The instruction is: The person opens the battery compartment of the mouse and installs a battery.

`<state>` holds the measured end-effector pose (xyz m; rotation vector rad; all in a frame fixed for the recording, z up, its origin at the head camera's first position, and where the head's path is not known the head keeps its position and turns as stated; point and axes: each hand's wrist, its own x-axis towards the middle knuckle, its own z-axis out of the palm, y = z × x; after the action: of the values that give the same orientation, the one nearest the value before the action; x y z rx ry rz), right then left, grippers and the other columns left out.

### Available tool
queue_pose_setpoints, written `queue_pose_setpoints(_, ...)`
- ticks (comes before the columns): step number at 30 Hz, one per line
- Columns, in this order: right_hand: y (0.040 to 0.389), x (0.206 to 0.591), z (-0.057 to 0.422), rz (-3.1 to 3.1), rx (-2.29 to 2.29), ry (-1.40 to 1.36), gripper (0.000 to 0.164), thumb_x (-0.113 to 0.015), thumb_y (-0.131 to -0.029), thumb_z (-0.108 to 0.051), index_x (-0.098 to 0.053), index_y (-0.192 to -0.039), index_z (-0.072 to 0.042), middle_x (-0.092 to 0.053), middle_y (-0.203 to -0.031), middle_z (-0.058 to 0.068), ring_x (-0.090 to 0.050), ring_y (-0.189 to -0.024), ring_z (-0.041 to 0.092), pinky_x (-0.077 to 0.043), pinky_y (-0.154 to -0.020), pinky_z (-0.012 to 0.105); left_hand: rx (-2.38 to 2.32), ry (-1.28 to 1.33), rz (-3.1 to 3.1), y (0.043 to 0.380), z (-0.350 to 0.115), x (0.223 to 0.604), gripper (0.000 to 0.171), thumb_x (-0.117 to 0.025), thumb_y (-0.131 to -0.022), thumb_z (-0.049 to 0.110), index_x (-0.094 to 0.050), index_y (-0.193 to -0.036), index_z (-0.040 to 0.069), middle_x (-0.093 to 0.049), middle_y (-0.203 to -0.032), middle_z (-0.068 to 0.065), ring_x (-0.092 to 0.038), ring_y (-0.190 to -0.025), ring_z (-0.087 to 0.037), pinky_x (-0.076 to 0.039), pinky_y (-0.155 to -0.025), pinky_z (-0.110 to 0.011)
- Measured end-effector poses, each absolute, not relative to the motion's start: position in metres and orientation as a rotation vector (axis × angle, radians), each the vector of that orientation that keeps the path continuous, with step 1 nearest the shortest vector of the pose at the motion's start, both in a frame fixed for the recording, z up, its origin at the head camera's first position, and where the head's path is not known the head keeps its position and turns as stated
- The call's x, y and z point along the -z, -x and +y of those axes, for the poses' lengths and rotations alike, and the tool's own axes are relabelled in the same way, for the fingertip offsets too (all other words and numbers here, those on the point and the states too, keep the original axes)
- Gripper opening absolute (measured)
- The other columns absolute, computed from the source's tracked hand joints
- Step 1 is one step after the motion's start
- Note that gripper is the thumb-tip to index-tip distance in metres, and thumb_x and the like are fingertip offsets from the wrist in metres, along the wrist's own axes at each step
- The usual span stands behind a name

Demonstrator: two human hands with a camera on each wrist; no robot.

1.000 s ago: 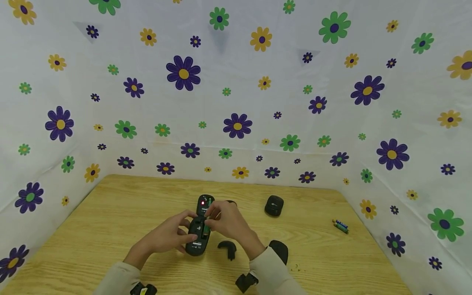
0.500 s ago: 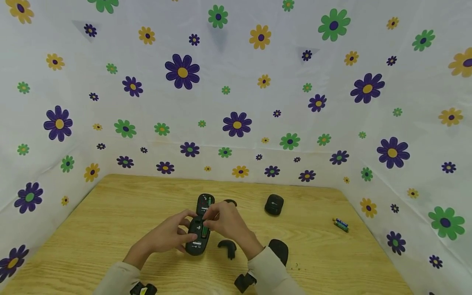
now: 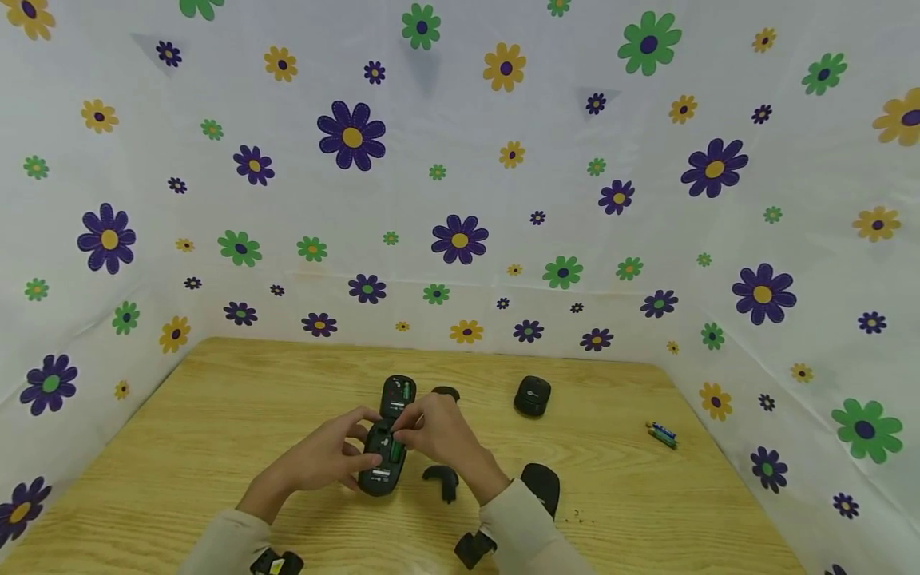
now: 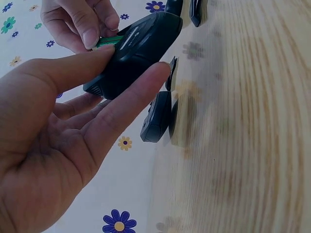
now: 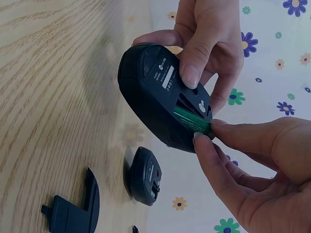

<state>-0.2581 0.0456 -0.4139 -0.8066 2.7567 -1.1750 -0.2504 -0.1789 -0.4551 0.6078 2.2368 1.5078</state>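
My left hand (image 3: 323, 455) grips a black computer mouse (image 5: 150, 97) off the table, underside up, thumb on the label side. Its battery slot is uncovered and a green battery (image 5: 190, 119) lies along it. Thumb and forefinger of my right hand (image 3: 438, 431) pinch the battery's end at the slot's edge. In the left wrist view only a short green stretch of the battery shows beside the mouse's far end. Just beyond the held mouse, a second mouse (image 3: 398, 393) rests upside down, a green battery in its open slot.
A curved black battery cover (image 3: 443, 479) lies below my right hand, another black piece (image 3: 446, 394) behind it. A third mouse (image 3: 533, 396) sits at the back; a black rounded thing (image 3: 543, 485) is partly behind the right sleeve. Loose batteries (image 3: 661, 435) lie far right.
Both hands stay nearly in place, the right still pinching the battery at the held mouse. The red light on the second mouse, visible a second ago, no longer shows.
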Motion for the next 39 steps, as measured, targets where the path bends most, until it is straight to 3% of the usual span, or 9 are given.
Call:
queue_pose_setpoints(10,0.2582,0.4157,0.048,2.753,1.212,0.797,0.006,-0.074,-0.095,-0.006,-0.079,-0.091,-0.005,-0.076,-0.087,0.007,-0.065,-0.064,0.002,-0.054,-0.056,0.014,-1.502,-0.589,2.245,0.2497,-0.1784,0.4534,0.061,-0.071,-0.099,0.017,-0.039,-0.149,0.002,-0.065,-0.118,-0.021,-0.074,-0.101,-0.028,-0.067,-0.068,-0.044)
queue_pose_setpoints(17,0.2586,0.4174,0.049,2.79,1.138,0.751,0.013,-0.068,-0.101,-0.017,-0.077,-0.105,-0.009,-0.076,-0.095,0.008,-0.064,-0.067,0.005,-0.053,-0.056,0.018,-1.496,-0.591,2.26,0.2501,-0.1793,0.4544,0.062,-0.071,-0.099,0.018,-0.038,-0.149,0.002,-0.064,-0.121,-0.022,-0.074,-0.103,-0.03,-0.067,-0.068,-0.043)
queue_pose_setpoints(25,0.2565,0.4209,0.0482,2.622,1.135,0.627,0.036,-0.062,-0.105,-0.026,-0.068,-0.127,0.001,-0.073,-0.1,0.015,-0.072,-0.07,0.02,-0.059,-0.058,0.028,-1.502,-0.606,2.276,0.2497,-0.1794,0.4547,0.063,-0.071,-0.099,0.018,-0.038,-0.15,0.001,-0.064,-0.121,-0.023,-0.075,-0.102,-0.031,-0.067,-0.067,-0.043)
queue_pose_setpoints(29,0.2565,0.4226,0.0484,2.555,1.215,0.595,0.037,-0.061,-0.105,-0.024,-0.066,-0.129,0.004,-0.073,-0.098,0.015,-0.076,-0.076,0.027,-0.063,-0.062,0.032,-1.511,-0.608,2.28,0.2492,-0.1786,0.4534,0.061,-0.071,-0.099,0.017,-0.039,-0.149,0.002,-0.065,-0.121,-0.023,-0.075,-0.102,-0.032,-0.067,-0.067,-0.044)
queue_pose_setpoints(35,0.2558,0.4211,0.0475,2.492,1.29,0.585,0.035,-0.06,-0.106,-0.021,-0.064,-0.128,0.005,-0.072,-0.1,0.02,-0.077,-0.084,0.039,-0.067,-0.075,0.049,-1.521,-0.616,2.29,0.2485,-0.1781,0.4516,0.061,-0.071,-0.099,0.016,-0.039,-0.148,0.001,-0.065,-0.12,-0.023,-0.075,-0.101,-0.033,-0.067,-0.066,-0.044)
queue_pose_setpoints(39,0.2555,0.4198,0.0472,2.484,1.305,0.587,0.035,-0.061,-0.105,-0.019,-0.063,-0.128,0.007,-0.072,-0.1,0.021,-0.077,-0.083,0.04,-0.066,-0.075,0.052,-1.527,-0.621,2.285,0.2489,-0.1783,0.4517,0.062,-0.071,-0.099,0.016,-0.038,-0.149,0.0,-0.065,-0.12,-0.023,-0.076,-0.101,-0.034,-0.067,-0.067,-0.044)
